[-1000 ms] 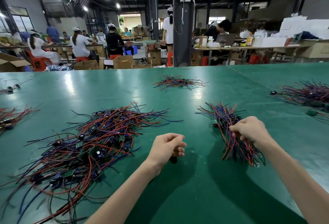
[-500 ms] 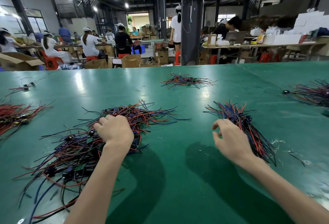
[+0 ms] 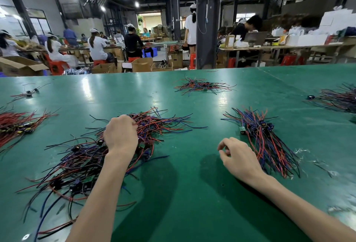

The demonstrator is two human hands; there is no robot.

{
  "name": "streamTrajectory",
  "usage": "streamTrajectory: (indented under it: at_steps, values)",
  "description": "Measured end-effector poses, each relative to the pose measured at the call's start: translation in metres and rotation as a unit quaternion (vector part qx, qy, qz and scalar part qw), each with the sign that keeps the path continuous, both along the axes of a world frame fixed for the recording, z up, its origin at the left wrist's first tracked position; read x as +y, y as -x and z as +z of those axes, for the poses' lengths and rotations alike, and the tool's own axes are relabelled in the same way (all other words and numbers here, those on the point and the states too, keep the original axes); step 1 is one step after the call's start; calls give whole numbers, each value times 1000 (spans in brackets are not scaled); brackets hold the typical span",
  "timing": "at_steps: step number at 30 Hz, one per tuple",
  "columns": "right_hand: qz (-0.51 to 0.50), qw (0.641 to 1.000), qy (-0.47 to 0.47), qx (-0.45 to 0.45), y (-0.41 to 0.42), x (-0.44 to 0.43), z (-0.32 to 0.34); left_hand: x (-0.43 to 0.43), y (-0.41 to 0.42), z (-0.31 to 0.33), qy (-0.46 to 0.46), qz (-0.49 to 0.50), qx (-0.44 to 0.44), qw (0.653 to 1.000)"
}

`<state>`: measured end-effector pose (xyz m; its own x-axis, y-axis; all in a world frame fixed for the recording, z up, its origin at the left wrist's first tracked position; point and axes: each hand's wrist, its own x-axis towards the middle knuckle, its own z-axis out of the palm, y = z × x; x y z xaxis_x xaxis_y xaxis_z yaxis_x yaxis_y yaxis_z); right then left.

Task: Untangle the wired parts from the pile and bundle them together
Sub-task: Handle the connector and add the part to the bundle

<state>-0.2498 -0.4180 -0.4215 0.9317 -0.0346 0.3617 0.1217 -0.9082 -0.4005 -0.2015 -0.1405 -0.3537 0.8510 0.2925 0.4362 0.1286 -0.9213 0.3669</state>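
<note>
A big tangled pile of wired parts point(image 3: 77, 164), red, blue and black leads with small black components, sprawls over the left of the green table point(image 3: 188, 193). My left hand point(image 3: 120, 135) sits on the pile's upper part, its fingers curled down into the wires. To the right lies a straighter bundle of wired parts point(image 3: 269, 145), leads running roughly parallel. My right hand point(image 3: 238, 157) hovers just left of that bundle with loosely curled fingers, holding nothing and apart from the wires.
More wire heaps lie on the table: one far centre point(image 3: 202, 85), one at the right edge point(image 3: 339, 99), a red one at the left edge point(image 3: 15, 124), a tiny one far left point(image 3: 28, 92). Clear plastic scraps point(image 3: 304, 151) lie right of the bundle. Workers sit beyond.
My left hand went from the table's middle to the tangled pile and dug its fingers in. My right hand let go of the bundle and drew back to its left.
</note>
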Motion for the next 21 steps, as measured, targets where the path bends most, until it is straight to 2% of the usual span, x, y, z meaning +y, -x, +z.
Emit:
streamTrajectory:
  at_steps: [2,4,6,9,12,14,16,18,21]
  values:
    - [0,1000,-5,-3,0,0,0,-11,0,-2,20,-78,-93,992]
    - [1,1000,-7,-5,0,0,0,-25,2,-6,39,-150,-136,978]
    - [0,1000,-11,-4,0,0,0,-38,2,-14,96,-225,-117,962]
    - [-2,1000,-17,-1,0,-1,0,-49,1,-24,169,-320,-35,932]
    - [0,1000,-24,0,1,-2,0,-41,-6,-24,157,-298,-54,940]
    - [0,1000,-29,1,1,-3,0,-29,-10,-23,135,-247,-43,959]
    - [-2,1000,-31,4,1,-2,0,-21,-11,-26,90,-213,22,973]
    - [-2,1000,-29,7,1,-1,-1,-22,-10,-31,35,-206,74,975]
    - [-1,1000,-27,7,2,-1,-2,-34,-10,-40,-103,-203,121,966]
